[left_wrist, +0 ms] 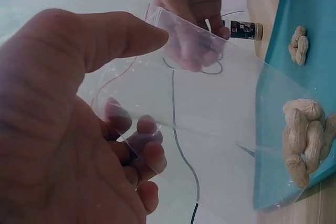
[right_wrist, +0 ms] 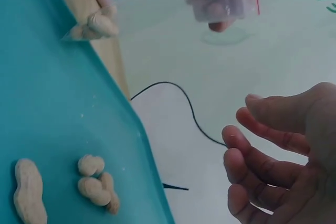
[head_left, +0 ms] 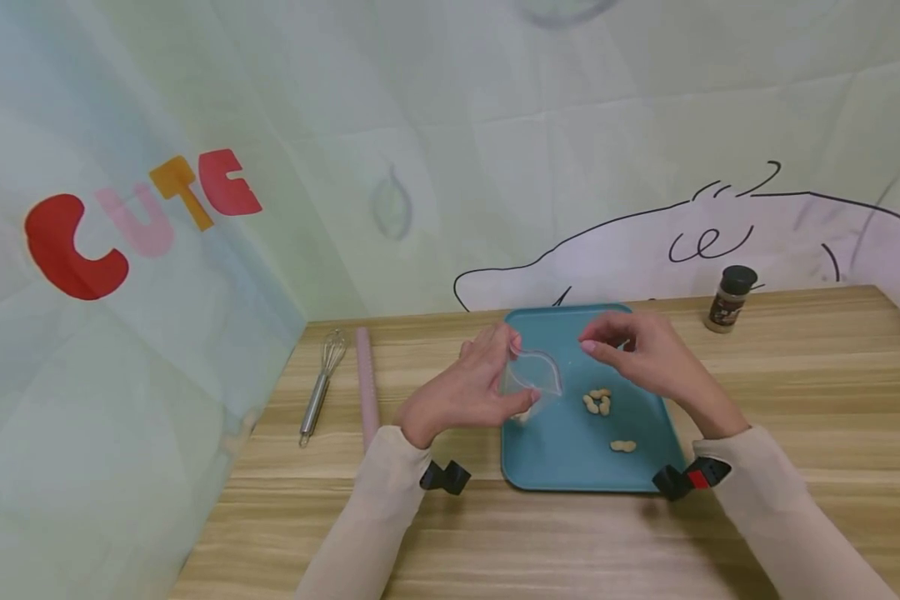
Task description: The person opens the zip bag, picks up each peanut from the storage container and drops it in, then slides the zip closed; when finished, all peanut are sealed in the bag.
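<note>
My left hand pinches a clear zip bag by its mouth, thumb on one side and fingers on the other. The mouth gapes, and several peanuts lie at the bottom of the bag. To the right, my right hand is raised above the far part of the blue tray. Its fingers are loosely bent, and the right wrist view shows nothing between thumb and fingertips. On the tray lie a small cluster of peanuts and one separate peanut nearer its front edge.
Left of the tray, a whisk and a long pink rod lie on the wooden table. A dark-capped seasoning jar stands at the back right. A printed curtain hangs behind and along the left side.
</note>
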{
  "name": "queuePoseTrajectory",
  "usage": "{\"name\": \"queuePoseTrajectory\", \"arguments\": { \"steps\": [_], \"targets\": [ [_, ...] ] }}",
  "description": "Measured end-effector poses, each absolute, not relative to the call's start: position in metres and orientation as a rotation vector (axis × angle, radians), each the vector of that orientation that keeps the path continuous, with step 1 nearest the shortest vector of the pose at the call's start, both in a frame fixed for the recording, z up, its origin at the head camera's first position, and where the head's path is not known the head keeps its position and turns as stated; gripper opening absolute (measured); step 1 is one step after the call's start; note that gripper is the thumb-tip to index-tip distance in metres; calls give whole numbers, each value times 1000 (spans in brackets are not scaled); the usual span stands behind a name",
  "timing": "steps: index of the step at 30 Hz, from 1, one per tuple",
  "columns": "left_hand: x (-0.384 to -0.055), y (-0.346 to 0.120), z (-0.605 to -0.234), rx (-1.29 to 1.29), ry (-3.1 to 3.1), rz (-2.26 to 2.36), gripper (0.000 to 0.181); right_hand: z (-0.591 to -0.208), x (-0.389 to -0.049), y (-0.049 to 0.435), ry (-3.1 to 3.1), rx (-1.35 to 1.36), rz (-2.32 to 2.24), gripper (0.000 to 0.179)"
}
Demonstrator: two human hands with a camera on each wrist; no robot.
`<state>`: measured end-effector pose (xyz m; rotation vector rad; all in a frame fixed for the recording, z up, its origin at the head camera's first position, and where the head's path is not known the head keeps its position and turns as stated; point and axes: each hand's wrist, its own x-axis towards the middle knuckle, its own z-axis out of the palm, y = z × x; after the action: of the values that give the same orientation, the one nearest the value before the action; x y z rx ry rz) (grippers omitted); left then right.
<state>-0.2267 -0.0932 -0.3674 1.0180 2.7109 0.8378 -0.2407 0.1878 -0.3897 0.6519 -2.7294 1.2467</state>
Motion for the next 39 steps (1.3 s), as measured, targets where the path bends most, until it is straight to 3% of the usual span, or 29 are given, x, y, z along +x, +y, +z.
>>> {"name": "queuePoseTrajectory", "arguments": {
  "steps": [13,21,39],
  "targets": [
    [-225,-92,-366,938,2676,923,69,-413,-254,200,-2947,722,1197,21],
    [-226,-90,-368,1038,2741,984,83,-421,-260,207,-3059,677,1227,24],
    [-227,-89,-368,1170,2680,1111,83,-431,-263,209,-3177,653,1146,10]
  ]
}}
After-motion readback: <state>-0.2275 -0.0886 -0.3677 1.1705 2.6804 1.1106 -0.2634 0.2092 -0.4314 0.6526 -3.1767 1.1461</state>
